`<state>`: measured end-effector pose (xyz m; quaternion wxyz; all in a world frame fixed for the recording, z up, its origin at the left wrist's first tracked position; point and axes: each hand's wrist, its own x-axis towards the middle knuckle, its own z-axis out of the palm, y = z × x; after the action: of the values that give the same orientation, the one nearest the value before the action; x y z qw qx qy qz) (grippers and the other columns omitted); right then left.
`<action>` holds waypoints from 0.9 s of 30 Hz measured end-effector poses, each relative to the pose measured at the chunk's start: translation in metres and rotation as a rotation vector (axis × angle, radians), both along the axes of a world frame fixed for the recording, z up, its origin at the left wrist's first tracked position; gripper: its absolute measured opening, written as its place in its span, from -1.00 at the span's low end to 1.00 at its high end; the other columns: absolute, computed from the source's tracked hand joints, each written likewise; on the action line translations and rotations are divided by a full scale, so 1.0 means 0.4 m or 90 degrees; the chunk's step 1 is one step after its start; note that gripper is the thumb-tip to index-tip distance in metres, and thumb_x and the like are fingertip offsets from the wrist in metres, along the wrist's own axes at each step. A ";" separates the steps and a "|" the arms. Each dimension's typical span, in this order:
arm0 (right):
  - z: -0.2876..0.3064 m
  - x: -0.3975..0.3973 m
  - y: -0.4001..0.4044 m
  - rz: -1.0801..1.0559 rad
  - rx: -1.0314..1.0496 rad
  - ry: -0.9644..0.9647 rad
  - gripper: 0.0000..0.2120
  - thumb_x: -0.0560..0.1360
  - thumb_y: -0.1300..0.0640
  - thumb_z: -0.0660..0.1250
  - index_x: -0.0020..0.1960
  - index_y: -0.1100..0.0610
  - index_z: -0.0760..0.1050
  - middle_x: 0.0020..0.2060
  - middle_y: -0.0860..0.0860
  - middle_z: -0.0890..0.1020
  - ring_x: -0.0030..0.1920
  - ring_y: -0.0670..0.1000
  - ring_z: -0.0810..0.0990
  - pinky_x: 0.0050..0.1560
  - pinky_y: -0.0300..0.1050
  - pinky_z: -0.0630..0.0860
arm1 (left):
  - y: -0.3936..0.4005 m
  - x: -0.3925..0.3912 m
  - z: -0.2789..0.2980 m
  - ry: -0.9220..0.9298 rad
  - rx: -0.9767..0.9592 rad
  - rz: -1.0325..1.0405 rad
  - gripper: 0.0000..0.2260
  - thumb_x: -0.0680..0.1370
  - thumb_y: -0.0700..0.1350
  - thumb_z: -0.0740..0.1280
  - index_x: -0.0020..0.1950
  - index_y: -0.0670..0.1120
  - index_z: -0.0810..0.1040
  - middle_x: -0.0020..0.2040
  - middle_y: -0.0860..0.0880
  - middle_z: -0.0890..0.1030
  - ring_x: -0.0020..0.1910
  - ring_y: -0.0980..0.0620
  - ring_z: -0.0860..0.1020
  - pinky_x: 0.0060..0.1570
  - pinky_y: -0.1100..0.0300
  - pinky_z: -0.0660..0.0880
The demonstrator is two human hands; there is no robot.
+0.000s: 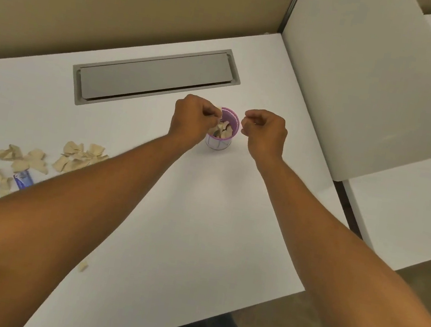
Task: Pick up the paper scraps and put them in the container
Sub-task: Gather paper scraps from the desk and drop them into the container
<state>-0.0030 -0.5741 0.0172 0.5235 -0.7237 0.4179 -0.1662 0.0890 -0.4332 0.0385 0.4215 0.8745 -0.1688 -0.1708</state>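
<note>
We are holding our left hand [194,117] over the near-left rim of the purple mesh cup [223,131], its fingers curled and pinching a small beige paper scrap [219,110] right at the cup's mouth. Our right hand [264,131] is hovering just to the right of the cup, fingers curled in; whether it is pinching anything we cannot tell. Several scraps are already lying inside the cup, just below our left fingertips.

The loose scraps [75,156] are lying well to the left of and nearer than our left hand, scattered beside a small blue wrapper [22,180], with one stray scrap [83,265] showing under our left forearm. We are judging them light, thin and limp, likely to flutter or cling, so pinching each one by a raised curled edge looks best.

We are working on a smooth white desk [200,217]. A grey cable hatch [154,76] is sitting beyond both hands, a beige partition behind it, and a white divider panel [373,89] is standing to the right of our right hand.
</note>
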 end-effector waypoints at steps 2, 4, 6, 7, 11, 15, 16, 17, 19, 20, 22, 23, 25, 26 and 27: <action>-0.002 -0.024 0.000 0.000 0.013 -0.005 -0.85 0.51 0.34 0.43 0.04 0.21 0.70 -0.16 0.05 0.72 -0.17 0.06 0.74 -0.21 -0.35 0.65 | -0.044 0.014 -0.008 0.016 0.037 -0.015 -0.85 0.51 -0.22 0.52 0.07 -0.14 0.78 0.08 -0.08 0.75 0.11 -0.02 0.67 0.17 0.03 0.65; -0.005 -0.043 0.000 0.002 0.017 -0.008 -0.85 0.51 0.34 0.42 0.04 0.20 0.70 -0.16 0.06 0.72 -0.18 0.06 0.73 -0.25 -0.41 0.60 | -0.070 0.019 -0.016 0.036 0.070 -0.031 -0.82 0.51 -0.19 0.52 0.10 -0.14 0.76 0.13 -0.08 0.73 0.15 -0.04 0.66 0.18 0.03 0.64; -0.007 -0.054 -0.002 0.003 0.025 -0.017 -0.85 0.51 0.33 0.42 0.04 0.21 0.70 -0.15 0.07 0.72 -0.17 0.07 0.73 -0.23 -0.40 0.61 | -0.081 0.019 -0.019 0.029 0.100 -0.050 -0.81 0.55 -0.17 0.47 0.15 -0.11 0.76 0.17 -0.06 0.72 0.18 -0.04 0.64 0.13 0.10 0.62; -0.008 -0.058 -0.002 0.002 0.028 -0.021 -0.85 0.51 0.33 0.42 0.05 0.22 0.70 -0.14 0.08 0.73 -0.16 0.07 0.73 -0.21 -0.37 0.63 | -0.082 0.018 -0.019 0.020 0.108 -0.056 -0.80 0.57 -0.18 0.42 0.17 -0.09 0.75 0.18 -0.06 0.72 0.19 -0.04 0.64 0.09 0.15 0.59; -0.007 -0.061 0.003 0.000 0.030 -0.019 -0.85 0.53 0.33 0.41 0.06 0.24 0.70 -0.11 0.11 0.73 -0.13 0.10 0.74 -0.04 -0.13 0.72 | -0.069 0.016 -0.019 0.000 0.105 -0.044 -0.75 0.62 -0.26 0.33 0.21 -0.10 0.73 0.24 -0.08 0.70 0.23 -0.05 0.62 0.14 0.17 0.57; 0.004 -0.055 0.023 0.012 0.008 -0.018 -0.86 0.53 0.31 0.40 0.03 0.21 0.70 -0.14 0.06 0.73 -0.17 0.06 0.74 -0.02 -0.05 0.72 | -0.054 0.013 -0.007 0.036 0.043 -0.025 -0.71 0.56 -0.35 0.39 0.23 -0.12 0.71 0.22 -0.09 0.71 0.24 -0.05 0.64 0.27 0.04 0.61; 0.007 -0.052 0.032 0.021 -0.005 -0.017 -0.86 0.53 0.31 0.40 0.02 0.19 0.70 -0.14 0.05 0.73 -0.17 0.05 0.74 -0.02 -0.04 0.73 | -0.045 0.013 0.000 0.044 0.015 -0.015 -0.70 0.55 -0.36 0.39 0.22 -0.13 0.71 0.20 -0.09 0.71 0.22 -0.04 0.65 0.26 0.03 0.62; 0.009 -0.050 0.044 0.031 -0.015 -0.014 -0.86 0.53 0.31 0.40 0.01 0.17 0.70 -0.13 0.05 0.73 -0.15 0.05 0.73 -0.03 -0.03 0.73 | -0.029 0.013 0.006 0.045 -0.010 -0.004 -0.71 0.54 -0.36 0.40 0.21 -0.14 0.72 0.17 -0.08 0.72 0.18 -0.03 0.66 0.23 0.05 0.63; 0.005 -0.046 0.076 0.054 -0.023 -0.004 -0.87 0.52 0.29 0.41 0.01 0.16 0.71 -0.10 0.04 0.73 -0.09 0.05 0.73 0.00 0.01 0.72 | 0.027 0.010 0.011 0.023 -0.036 0.010 -0.75 0.54 -0.34 0.42 0.17 -0.12 0.72 0.10 -0.05 0.74 0.10 0.01 0.68 0.18 0.10 0.64; 0.000 -0.045 0.096 0.072 -0.030 0.008 -0.87 0.52 0.27 0.42 0.02 0.15 0.71 -0.08 0.02 0.73 -0.07 0.05 0.72 0.03 0.03 0.71 | 0.068 0.007 0.007 0.006 -0.038 0.008 -0.76 0.54 -0.32 0.42 0.16 -0.11 0.72 0.08 -0.02 0.74 0.06 0.04 0.68 0.16 0.12 0.65; -0.014 -0.046 0.151 0.130 -0.053 0.039 -0.87 0.53 0.22 0.43 0.06 0.13 0.70 -0.07 -0.02 0.73 -0.06 0.03 0.72 0.09 0.01 0.68 | 0.179 -0.001 -0.019 -0.031 -0.026 0.003 -0.79 0.54 -0.26 0.44 0.15 -0.08 0.72 0.06 0.03 0.74 0.03 0.07 0.68 0.14 0.15 0.63; -0.024 -0.047 0.184 0.166 -0.060 0.050 -0.86 0.54 0.21 0.42 0.07 0.12 0.70 -0.07 -0.03 0.73 -0.07 0.02 0.72 0.08 -0.04 0.67 | 0.245 -0.008 -0.039 -0.048 -0.006 0.004 -0.80 0.54 -0.22 0.44 0.15 -0.06 0.71 0.07 0.05 0.73 0.05 0.07 0.66 0.14 0.14 0.61; -0.044 -0.047 0.257 0.240 -0.066 0.057 -0.86 0.54 0.22 0.39 0.05 0.11 0.69 -0.06 -0.04 0.74 -0.12 -0.02 0.71 0.00 -0.17 0.62 | 0.392 -0.027 -0.087 -0.090 0.060 0.011 -0.83 0.56 -0.17 0.44 0.13 -0.03 0.70 0.11 0.06 0.70 0.15 0.02 0.60 0.19 0.13 0.53; -0.057 -0.046 0.295 0.283 -0.071 0.062 -0.86 0.54 0.23 0.38 0.04 0.11 0.68 -0.06 -0.04 0.74 -0.15 -0.05 0.70 -0.03 -0.21 0.59 | 0.469 -0.039 -0.112 -0.120 0.094 0.020 -0.85 0.56 -0.16 0.45 0.12 -0.03 0.69 0.11 0.06 0.70 0.18 -0.01 0.57 0.22 0.13 0.49; -0.070 -0.044 0.333 0.331 -0.081 0.074 -0.85 0.54 0.23 0.37 0.04 0.10 0.68 -0.05 -0.04 0.73 -0.16 -0.06 0.68 -0.04 -0.22 0.57 | 0.546 -0.053 -0.137 -0.152 0.121 0.033 -0.86 0.54 -0.16 0.46 0.10 -0.04 0.69 0.10 0.04 0.69 0.20 -0.06 0.56 0.23 0.13 0.46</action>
<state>-0.0206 -0.4410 -0.0107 0.4773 -0.8464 0.2359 -0.0100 0.0677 -0.2149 -0.0164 0.3184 0.9285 -0.1778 -0.0700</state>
